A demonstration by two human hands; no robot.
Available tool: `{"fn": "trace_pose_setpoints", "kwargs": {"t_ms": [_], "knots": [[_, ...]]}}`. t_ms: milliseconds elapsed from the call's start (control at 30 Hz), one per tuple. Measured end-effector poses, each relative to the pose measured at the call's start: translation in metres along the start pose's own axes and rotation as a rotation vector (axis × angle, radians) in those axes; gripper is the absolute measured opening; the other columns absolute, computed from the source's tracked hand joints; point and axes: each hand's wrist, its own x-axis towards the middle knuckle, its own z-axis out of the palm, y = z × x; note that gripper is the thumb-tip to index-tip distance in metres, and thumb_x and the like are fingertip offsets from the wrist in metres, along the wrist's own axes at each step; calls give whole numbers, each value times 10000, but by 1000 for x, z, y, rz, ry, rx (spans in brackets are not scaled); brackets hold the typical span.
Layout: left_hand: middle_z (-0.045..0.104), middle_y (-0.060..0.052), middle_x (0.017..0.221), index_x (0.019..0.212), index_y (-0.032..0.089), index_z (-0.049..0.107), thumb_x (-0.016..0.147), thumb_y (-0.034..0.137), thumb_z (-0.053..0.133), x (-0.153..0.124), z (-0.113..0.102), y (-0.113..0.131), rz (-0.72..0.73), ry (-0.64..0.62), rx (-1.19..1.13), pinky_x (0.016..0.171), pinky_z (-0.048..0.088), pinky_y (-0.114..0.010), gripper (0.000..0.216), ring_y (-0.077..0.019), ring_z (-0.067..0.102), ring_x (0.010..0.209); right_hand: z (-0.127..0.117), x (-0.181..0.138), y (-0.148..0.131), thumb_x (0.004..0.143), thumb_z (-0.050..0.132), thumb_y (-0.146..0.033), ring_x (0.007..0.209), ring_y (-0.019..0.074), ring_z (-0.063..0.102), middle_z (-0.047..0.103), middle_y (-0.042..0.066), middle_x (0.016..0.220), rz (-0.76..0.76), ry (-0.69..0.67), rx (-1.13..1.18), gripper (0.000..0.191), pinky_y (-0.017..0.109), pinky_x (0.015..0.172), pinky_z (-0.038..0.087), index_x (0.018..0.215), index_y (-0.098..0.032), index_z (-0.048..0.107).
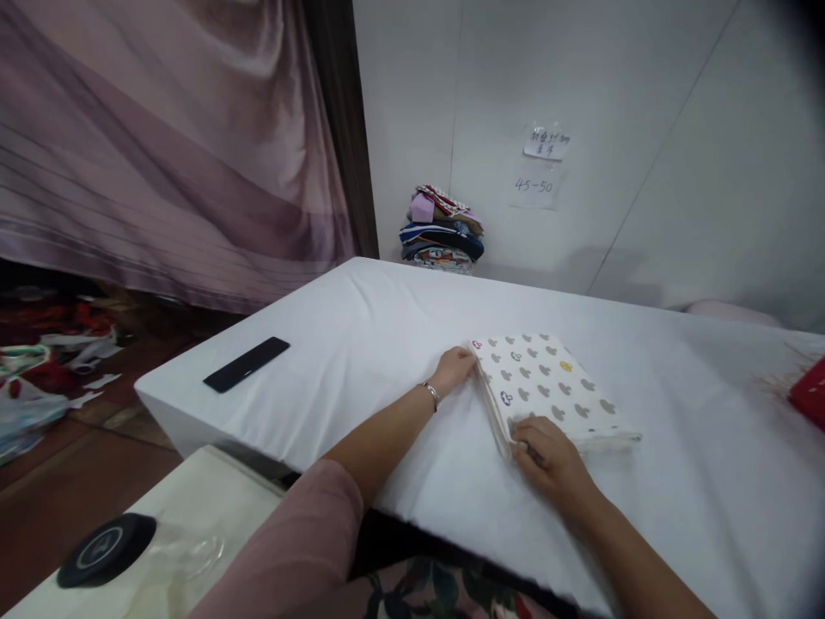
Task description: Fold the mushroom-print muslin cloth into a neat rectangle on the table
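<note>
A folded white cloth [541, 378] lies flat on the white-covered table [400, 318], stacked in layers. Its print has rows of small grey shapes, with a few in red, blue and yellow. At its far left corner, the fingers of my left hand [454, 368] pinch the edge; a bracelet circles that wrist. My right hand [547, 456] is closed on the near left corner, its fingers curled around the edge. Whether the cloth is a garment or a blanket cannot be made out.
A black phone-like slab [247, 364] rests at the table's left. Folded clothes [443, 230] are piled against the wall beyond the far edge. A red object [809, 394] sits at the far right. Lower left, a dark round-topped item [106, 550] stands on a pale surface.
</note>
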Motion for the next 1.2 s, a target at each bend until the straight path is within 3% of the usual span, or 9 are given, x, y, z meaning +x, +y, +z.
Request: {"fn": "trace_pose_setpoints", "kwargs": {"t_ms": [133,300,600,767,900,967,1067,1133,1200], "knots": [[660,-42,763,830,136,597,792,346,601,21,1,4,-30,53,0,488,422,-195,214,-97,584,550,2,-1,-1,859,508,-232,868,217,593,635,80,922,-19,-11,-64,117,373,744,498,924,-209,603],[650,-32,714,837,155,576,733,474,646,42,8,1,-21,152,58,523,419,-226,342,-139,601,609,5,-4,1,841,551,-267,1055,259,558,600,106,1157,-45,-22,-148,283,413,831,493,1120,-230,578],[649,-4,701,768,185,544,659,279,707,64,6,-4,0,212,136,597,425,-243,218,-140,602,626,10,-4,-3,857,538,-241,1091,259,538,593,94,1188,-33,-107,-224,257,415,827,477,1109,-228,587],[663,-5,742,831,194,542,722,292,668,65,7,-5,38,192,139,587,436,-243,193,-127,590,592,10,-3,-5,866,520,-217,1095,255,528,585,98,1188,-29,-106,-199,253,415,823,470,1113,-226,574],[669,-26,822,830,194,553,758,317,646,62,5,-6,90,185,162,687,453,-256,170,-147,612,726,8,-2,-6,859,517,-210,1089,262,531,586,101,1188,-39,-86,-184,279,421,811,474,1133,-232,561],[659,-56,933,854,192,572,788,326,612,55,3,-2,176,226,253,771,448,-280,154,-172,605,857,7,-2,-7,854,516,-209,1090,268,531,586,102,1197,-36,-92,-189,299,432,817,475,1149,-238,558],[606,-89,1120,985,193,592,854,313,517,40,5,7,463,288,488,906,409,-317,193,-203,545,1051,8,-2,-8,853,509,-210,1095,273,534,586,102,1214,-28,-98,-210,312,453,840,472,1159,-243,563],[566,-87,1224,1089,199,581,882,313,474,28,11,12,658,220,606,1004,348,-338,259,-210,475,1172,9,-4,-9,853,506,-212,1103,274,536,587,100,1222,-18,-93,-212,317,456,850,474,1162,-250,567],[509,-63,1329,1172,218,556,893,350,463,19,19,14,767,68,701,1089,253,-376,323,-216,381,1279,10,-6,-10,851,508,-210,1118,274,534,587,97,1230,-2,-78,-199,334,458,859,477,1177,-257,564]]}}
